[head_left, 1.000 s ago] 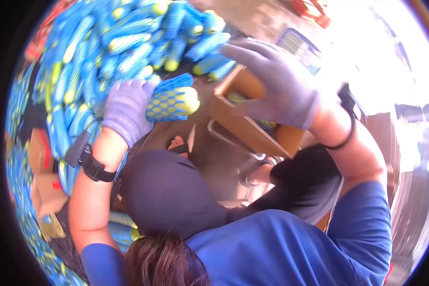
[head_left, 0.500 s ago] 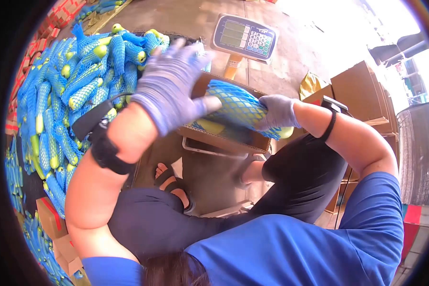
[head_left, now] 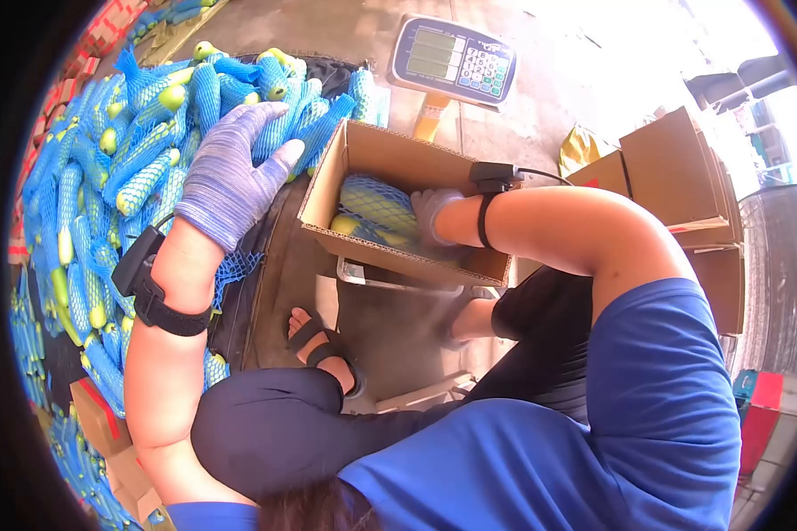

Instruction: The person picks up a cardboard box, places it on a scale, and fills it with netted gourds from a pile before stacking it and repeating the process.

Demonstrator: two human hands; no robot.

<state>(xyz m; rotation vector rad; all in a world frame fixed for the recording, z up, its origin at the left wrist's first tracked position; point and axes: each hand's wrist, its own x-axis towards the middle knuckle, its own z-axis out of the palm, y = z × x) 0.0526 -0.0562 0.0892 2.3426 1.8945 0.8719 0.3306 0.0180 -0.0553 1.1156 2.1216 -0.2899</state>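
My right hand (head_left: 436, 215), in a grey knit glove, is down inside an open cardboard box (head_left: 328, 186). Its fingers curl over the end of a pale-green squash in blue netting (head_left: 374, 196), lying in the box beside more green squash (head_left: 372, 228). My left hand (head_left: 235, 173), gloved the same way, hovers over the near side of a big pile of netted squash (head_left: 155, 159). Its thumb and fingers are spread with nothing held. The fingertips of my right hand are partly hidden in the box.
Behind the box stands a scale display (head_left: 452, 60) on a yellow post (head_left: 430, 117). Cardboard boxes (head_left: 673, 173) are stacked at the right, near a yellow bag (head_left: 583, 157). More boxes (head_left: 97, 416) stand at the lower left. My sandalled foot (head_left: 323, 350) is below the box.
My right hand has lowered the netted squash into the box. My left hand has moved left, away from the box to the pile, uncovering the box's left end.
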